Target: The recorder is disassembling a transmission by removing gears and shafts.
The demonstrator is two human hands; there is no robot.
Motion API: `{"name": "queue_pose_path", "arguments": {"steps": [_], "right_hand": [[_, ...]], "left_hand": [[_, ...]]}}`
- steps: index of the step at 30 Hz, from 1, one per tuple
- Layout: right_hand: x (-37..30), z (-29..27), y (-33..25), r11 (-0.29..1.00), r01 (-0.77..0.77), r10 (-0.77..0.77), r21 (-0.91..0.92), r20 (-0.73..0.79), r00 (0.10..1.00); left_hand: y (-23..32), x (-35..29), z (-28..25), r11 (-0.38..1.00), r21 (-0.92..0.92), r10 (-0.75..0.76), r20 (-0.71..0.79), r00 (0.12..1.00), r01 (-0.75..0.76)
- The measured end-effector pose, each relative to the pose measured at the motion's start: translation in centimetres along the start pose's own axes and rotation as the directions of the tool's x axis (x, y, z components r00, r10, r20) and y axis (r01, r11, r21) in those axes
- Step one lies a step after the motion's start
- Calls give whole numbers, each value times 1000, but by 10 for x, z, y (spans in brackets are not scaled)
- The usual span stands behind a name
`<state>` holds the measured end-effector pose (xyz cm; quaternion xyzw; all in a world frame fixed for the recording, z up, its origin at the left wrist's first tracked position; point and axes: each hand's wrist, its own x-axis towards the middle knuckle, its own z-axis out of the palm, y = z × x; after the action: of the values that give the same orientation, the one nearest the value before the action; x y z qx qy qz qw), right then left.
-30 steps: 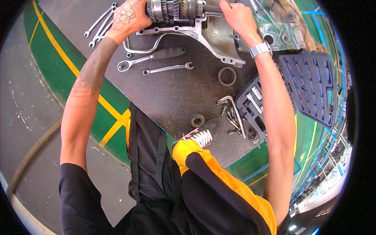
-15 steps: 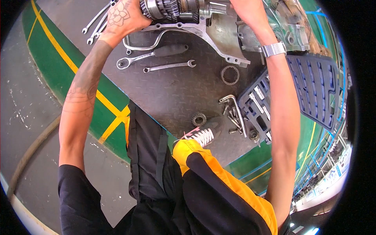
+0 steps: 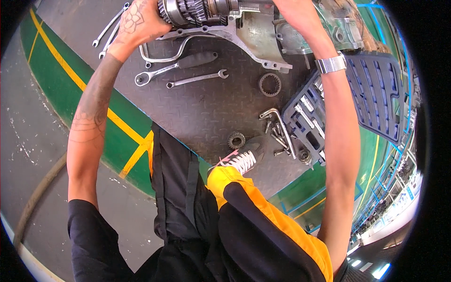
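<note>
Left hand point(image 3: 141, 21): my fingers are clamped round the toothed end of the gear cluster point(image 3: 195, 10).
Right hand point(image 3: 293, 9): mostly off the top edge, so I can't tell its grip.
Axis: the cluster's shaft runs left to right between my hands, above the engine casing point(image 3: 256, 33).
Nearer: the left.
Change: everything sits higher in view than a second ago; the ratchet point(image 3: 176, 67) and spanner point(image 3: 197, 79) haven't moved.

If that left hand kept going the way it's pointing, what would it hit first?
The left hand points right, and its fingers already wrap the gear shaft, so that comes first. Beyond lies the metal housing, though depth is hard to judge.
</note>
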<state>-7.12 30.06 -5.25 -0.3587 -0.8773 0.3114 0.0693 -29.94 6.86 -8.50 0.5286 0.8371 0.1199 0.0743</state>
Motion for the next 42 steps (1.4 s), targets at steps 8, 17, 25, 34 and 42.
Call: {"name": "queue_pose_path", "arguments": {"steps": [8, 17, 25, 34, 42], "right_hand": [[15, 31, -2, 991, 1, 2, 135, -19, 1000], [1, 40, -22, 968, -227, 229, 106, -9, 973], [2, 49, 4, 980, -198, 198, 2, -63, 978], [11, 60, 30, 977, -199, 202, 78, -36, 979], [13, 71, 31, 977, -122, 141, 173, -102, 985]], "left_hand": [[-12, 7, -16, 998, 54, -8, -128, 992, 15], [-23, 6, -7, 976, -202, 68, -68, 995, -80], [-23, 10, 5, 978, -204, 32, -35, 999, -39], [-25, 13, 1, 957, -288, -17, 46, 999, 30], [-27, 6, 0, 961, -275, -7, -7, 1000, 5]]}}
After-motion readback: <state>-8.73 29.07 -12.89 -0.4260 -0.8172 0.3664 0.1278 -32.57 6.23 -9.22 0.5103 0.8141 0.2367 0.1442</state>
